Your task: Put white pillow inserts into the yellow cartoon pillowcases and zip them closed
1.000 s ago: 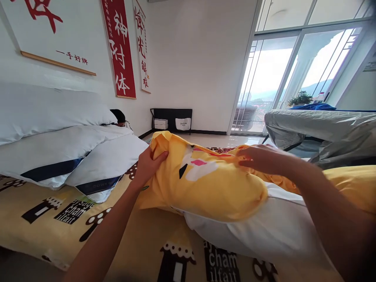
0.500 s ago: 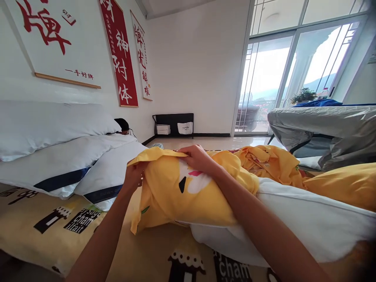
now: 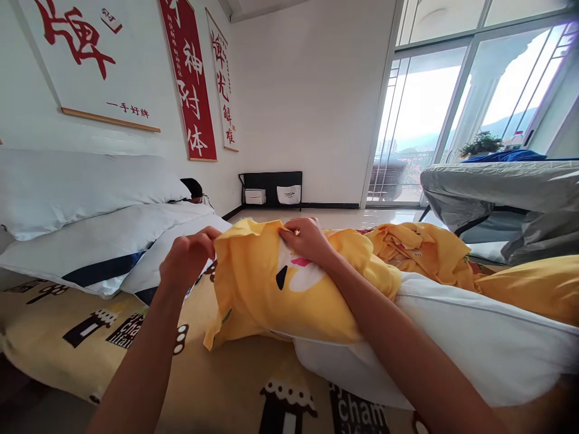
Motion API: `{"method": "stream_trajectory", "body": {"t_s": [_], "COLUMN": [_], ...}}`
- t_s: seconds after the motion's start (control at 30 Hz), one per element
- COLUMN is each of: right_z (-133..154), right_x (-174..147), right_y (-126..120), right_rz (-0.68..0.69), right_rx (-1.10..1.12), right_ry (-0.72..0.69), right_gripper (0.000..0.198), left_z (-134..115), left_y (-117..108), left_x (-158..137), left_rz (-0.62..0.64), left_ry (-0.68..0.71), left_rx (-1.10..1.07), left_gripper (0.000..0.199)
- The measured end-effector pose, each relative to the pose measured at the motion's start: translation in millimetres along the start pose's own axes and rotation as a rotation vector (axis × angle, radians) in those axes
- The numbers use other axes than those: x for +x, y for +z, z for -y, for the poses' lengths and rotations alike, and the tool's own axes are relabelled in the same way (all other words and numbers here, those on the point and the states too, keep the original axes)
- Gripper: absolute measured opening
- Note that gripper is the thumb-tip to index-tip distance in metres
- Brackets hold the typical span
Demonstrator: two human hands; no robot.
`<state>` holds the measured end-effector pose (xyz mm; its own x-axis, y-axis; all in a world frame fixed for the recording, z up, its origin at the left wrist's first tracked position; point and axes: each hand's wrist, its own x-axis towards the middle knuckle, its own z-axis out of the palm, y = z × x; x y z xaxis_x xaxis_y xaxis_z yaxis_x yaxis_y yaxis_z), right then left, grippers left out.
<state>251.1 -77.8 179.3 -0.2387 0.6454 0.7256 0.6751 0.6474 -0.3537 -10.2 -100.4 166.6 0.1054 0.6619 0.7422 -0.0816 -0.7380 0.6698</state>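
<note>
A yellow pillowcase [image 3: 253, 289] with a white and pink animal print covers the left part of a white pillow [image 3: 461, 331], whose right part is bare. My right hand [image 3: 307, 241] pinches the pillowcase's upper edge, and its forearm lies across the pillow. At the pillowcase's upper left corner, my left hand [image 3: 187, 256] is curled, with its fingertips closed on the fabric's edge. The pillowcase's left end hangs loose and creased over the bed cover. Whatever lies inside that end is hidden.
Several white pillows [image 3: 81, 181] are piled at the left on a beige patterned bed cover [image 3: 217, 386]. More yellow bedding [image 3: 420, 247] lies crumpled behind the pillow. A grey-covered table [image 3: 493, 181] stands at the right, and a low black rack [image 3: 266, 181] by the far wall.
My left hand has come out from beneath the folded fabric and moved up and left to the pillowcase's corner. The upper edge has unfolded somewhat. My right hand has stayed on the edge.
</note>
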Motion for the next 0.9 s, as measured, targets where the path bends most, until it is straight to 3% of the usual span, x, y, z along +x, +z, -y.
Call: {"method": "stream_trajectory", "body": {"t_s": [0.07,0.17,0.27,0.33,0.5,0.73,0.8,0.9], "right_z": [0.7,3.2,4.8,5.2,4.8,9.0,13.0,18.8], "right_x": [-0.3,-1.6,-3.3,-4.6,-6.8,-8.1,-8.8,-9.9], "right_y": [1.6,3.8,5.5,6.0,4.7,2.7,2.9,5.2], "right_rz": [0.020,0.010,-0.017,-0.007,0.065,0.158,0.245,0.435], "right_rx": [-0.008,-0.020,-0.054,-0.074,-0.029,0.041,0.079,0.198], "right_ry": [0.003,0.029,0.079,0.080,0.000,-0.063,-0.067,-0.120], "right_gripper": [0.031,0.031,0.032,0.032,0.031,0.021,0.012,0.031], "left_z": [-2.7,1.8,8.1,11.0,15.9,18.2,17.2,14.4], "left_y": [1.1,8.1,20.7,29.6,39.1,25.5,22.8,21.1], "left_x": [0.5,2.0,1.5,-0.1,-3.9,-1.5,-0.2,1.1], "left_rz": [-0.022,-0.057,0.060,0.055,-0.082,-0.230,-0.231,-0.193], "left_ry": [0.023,-0.021,-0.075,-0.068,-0.019,0.085,0.081,0.052], "left_rx": [0.025,0.248,0.449,0.505,0.435,0.374,0.356,0.317], "left_gripper": [0.050,0.021,0.034,0.033,0.019,0.021,0.021,0.018]}}
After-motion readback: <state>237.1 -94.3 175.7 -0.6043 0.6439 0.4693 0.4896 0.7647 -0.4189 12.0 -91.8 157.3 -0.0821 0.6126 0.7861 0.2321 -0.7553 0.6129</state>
